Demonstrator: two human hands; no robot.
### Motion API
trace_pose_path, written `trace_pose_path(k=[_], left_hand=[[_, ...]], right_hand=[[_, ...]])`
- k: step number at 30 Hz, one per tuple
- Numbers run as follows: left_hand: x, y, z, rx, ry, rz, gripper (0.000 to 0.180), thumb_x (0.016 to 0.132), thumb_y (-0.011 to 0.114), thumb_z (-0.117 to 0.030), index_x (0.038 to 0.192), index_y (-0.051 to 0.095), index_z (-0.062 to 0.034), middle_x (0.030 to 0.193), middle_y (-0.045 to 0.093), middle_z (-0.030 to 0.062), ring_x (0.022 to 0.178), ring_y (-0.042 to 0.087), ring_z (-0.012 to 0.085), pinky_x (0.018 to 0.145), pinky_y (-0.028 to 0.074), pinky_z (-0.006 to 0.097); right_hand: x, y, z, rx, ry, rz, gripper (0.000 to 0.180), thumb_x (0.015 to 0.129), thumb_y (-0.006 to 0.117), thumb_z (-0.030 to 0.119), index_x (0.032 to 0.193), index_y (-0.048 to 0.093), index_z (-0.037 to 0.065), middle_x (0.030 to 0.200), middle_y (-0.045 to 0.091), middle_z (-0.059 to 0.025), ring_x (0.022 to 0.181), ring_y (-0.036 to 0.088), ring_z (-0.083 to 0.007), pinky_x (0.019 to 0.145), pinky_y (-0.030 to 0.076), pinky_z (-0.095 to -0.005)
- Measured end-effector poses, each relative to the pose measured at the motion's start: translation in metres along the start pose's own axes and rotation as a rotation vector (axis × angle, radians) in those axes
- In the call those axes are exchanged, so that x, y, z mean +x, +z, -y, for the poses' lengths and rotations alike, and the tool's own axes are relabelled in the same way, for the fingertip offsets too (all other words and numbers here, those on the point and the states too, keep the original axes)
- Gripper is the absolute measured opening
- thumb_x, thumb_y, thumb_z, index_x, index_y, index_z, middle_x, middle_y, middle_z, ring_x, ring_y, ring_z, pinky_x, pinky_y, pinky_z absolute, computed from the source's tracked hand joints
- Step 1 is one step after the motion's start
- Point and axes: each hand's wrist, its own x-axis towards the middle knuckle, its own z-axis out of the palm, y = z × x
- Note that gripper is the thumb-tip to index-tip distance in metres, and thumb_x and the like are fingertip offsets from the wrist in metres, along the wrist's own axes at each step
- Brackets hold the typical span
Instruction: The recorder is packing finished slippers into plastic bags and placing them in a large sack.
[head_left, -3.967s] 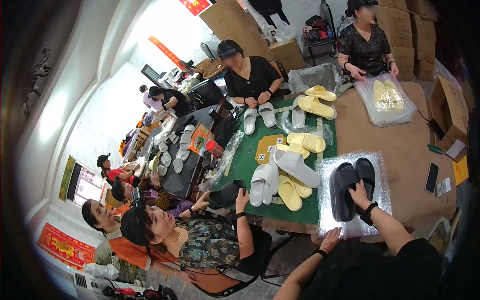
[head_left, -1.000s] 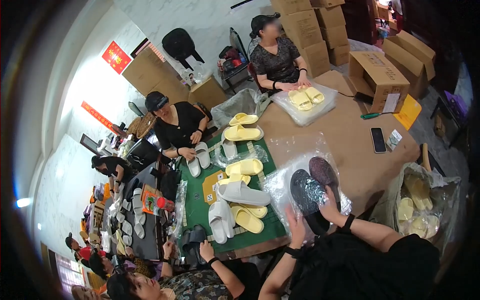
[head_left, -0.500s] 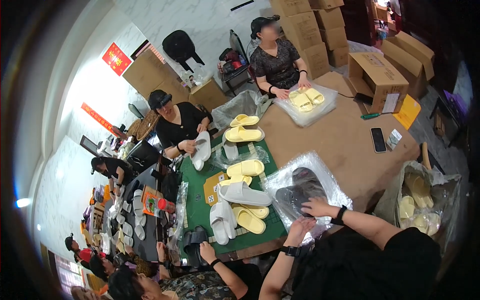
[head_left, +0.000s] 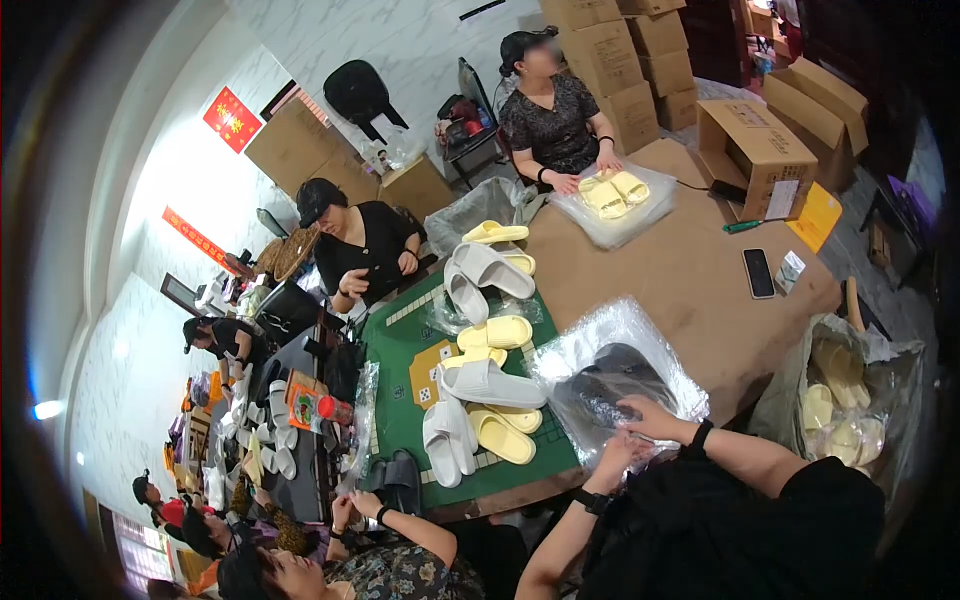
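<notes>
A pair of black slippers (head_left: pixel 622 374) lies inside a shiny, clear plastic bag (head_left: pixel 640 326).

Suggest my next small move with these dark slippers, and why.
Probably press the bag flat at its near edge: the dark slippers lie under its clear film, apparently inside, and your left hand and right hand are close together at that side, where the film looks crinkled. Whether your fingers grip it is hard to tell.

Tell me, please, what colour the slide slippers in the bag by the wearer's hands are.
The slide slippers look black, seen best in the head view.
</notes>
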Motion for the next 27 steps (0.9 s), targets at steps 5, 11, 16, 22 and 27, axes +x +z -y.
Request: trace_pose_path(k=[5,11,16,22,27], left_hand=[[-0.008,-0.007,-0.02,-0.325,0.164,-0.063,0.03,0.09,0.044,-0.009,0.117,0.041,0.0046,0.086,0.059,0.0097,0.078,0.056,0.016,0.074,0.045,0.027],[-0.023,-0.017,-0.048,-0.424,0.225,-0.136,0.043,0.088,0.042,-0.005,0.128,0.029,0.0041,0.08,0.054,0.0077,0.077,0.052,0.0166,0.075,0.041,0.029],[-0.033,-0.002,-0.047,-0.247,0.152,0.046,0.044,0.089,0.047,-0.012,0.129,0.033,0.001,0.085,0.057,0.0049,0.077,0.054,0.0137,0.073,0.042,0.027],[-0.049,0.01,-0.057,-0.089,0.246,0.144,0.044,0.091,0.047,-0.017,0.131,0.036,-0.0026,0.096,0.059,0.0064,0.083,0.056,0.0125,0.077,0.043,0.027],[-0.037,-0.021,-0.024,0.181,0.079,-0.034,0.039,0.092,0.044,-0.023,0.127,0.041,-0.0064,0.102,0.059,0.0077,0.087,0.056,0.013,0.078,0.043,0.026]], right_hand=[[0.005,-0.013,0.01,-0.143,-0.064,0.083,0.054,0.081,0.058,0.036,0.122,0.044,0.005,0.119,0.049,-0.0193,0.112,0.045,-0.0338,0.092,0.037,-0.0378],[-0.024,-0.048,0.092,-0.359,-0.293,-0.11,0.071,0.072,0.066,0.042,0.126,0.037,0.007,0.133,0.031,-0.0198,0.123,0.032,-0.0347,0.101,0.023,-0.0479],[-0.017,-0.036,0.072,-0.761,-0.09,-0.019,0.093,0.064,0.071,0.034,0.137,0.018,0.011,0.14,0.017,-0.0193,0.129,0.02,-0.0342,0.102,0.011,-0.0549],[0.017,-0.074,0.064,-0.318,-0.156,-0.317,0.015,0.074,0.051,0.006,0.085,0.062,0.005,0.081,0.061,-0.0156,0.076,0.059,-0.0312,0.065,0.045,-0.0397],[0.049,-0.148,0.049,-0.377,0.029,-0.708,0.023,0.073,0.049,0.002,0.094,0.059,0.003,0.086,0.06,-0.0167,0.082,0.057,-0.0337,0.07,0.044,-0.0396]])
